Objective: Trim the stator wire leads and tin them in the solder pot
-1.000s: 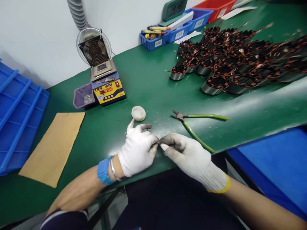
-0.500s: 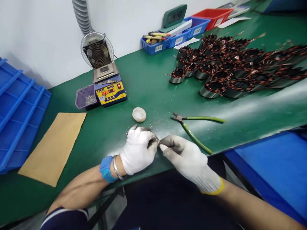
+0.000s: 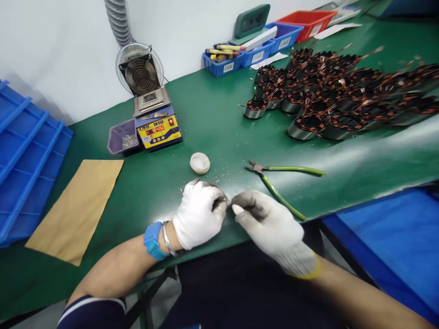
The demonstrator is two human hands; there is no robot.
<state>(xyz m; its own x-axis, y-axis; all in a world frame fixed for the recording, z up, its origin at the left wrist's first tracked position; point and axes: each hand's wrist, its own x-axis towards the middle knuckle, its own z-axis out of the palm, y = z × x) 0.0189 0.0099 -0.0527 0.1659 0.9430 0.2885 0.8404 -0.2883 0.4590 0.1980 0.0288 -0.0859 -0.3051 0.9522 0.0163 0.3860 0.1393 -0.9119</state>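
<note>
My left hand (image 3: 200, 214), in a white glove with darkened fingertips, is closed round something it mostly hides. Thin ends poke out past its fingers, but the thing itself I cannot make out. Just to the right, my right hand (image 3: 270, 224), gloved as well, pinches thumb and forefinger on what looks like a thin wire (image 3: 229, 201) running from the left fingertips. Beyond the hands sits a small white round dish (image 3: 200, 163). Cutting pliers (image 3: 258, 168) with green handles lie spread above my right hand, and tiny clippings are scattered around.
Many wire-wound stators (image 3: 307, 124) crowd the right of the green table (image 3: 209, 123). A yellow-fronted solder pot (image 3: 159, 131) stands under a fan, beside a purple tray (image 3: 118, 137). Brown cardboard (image 3: 77, 208) and a blue crate (image 3: 27, 164) are left; small bins (image 3: 224, 67) line the wall.
My right hand has shifted slightly to the right, widening the small gap between the two hands. My left hand keeps its grip. The pliers and dish stay put.
</note>
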